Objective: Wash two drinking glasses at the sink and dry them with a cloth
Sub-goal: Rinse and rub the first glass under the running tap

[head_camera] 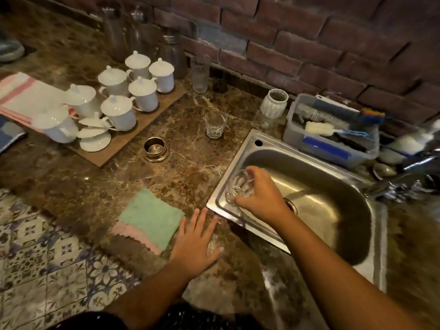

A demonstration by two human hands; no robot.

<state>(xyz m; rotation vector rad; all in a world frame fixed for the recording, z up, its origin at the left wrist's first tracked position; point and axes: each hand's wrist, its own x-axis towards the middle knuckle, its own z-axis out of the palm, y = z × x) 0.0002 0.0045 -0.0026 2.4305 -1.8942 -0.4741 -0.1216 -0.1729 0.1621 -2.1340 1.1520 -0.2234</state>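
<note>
Right hand point(259, 194) was gripping a ribbed clear glass point(238, 186), tipped sideways over the left edge of the steel sink point(281, 148). The second glass point(215, 125) stood upright on the marble counter point(190, 167). Left hand point(195, 241) lay flat there, fingers straight, just beside the fuzzy green cloth point(150, 215). A plastic tub point(292, 133) behind the sink held brushes point(319, 128).

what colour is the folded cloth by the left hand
Mint green with a pink scalloped edge, cloth, head view.
</note>
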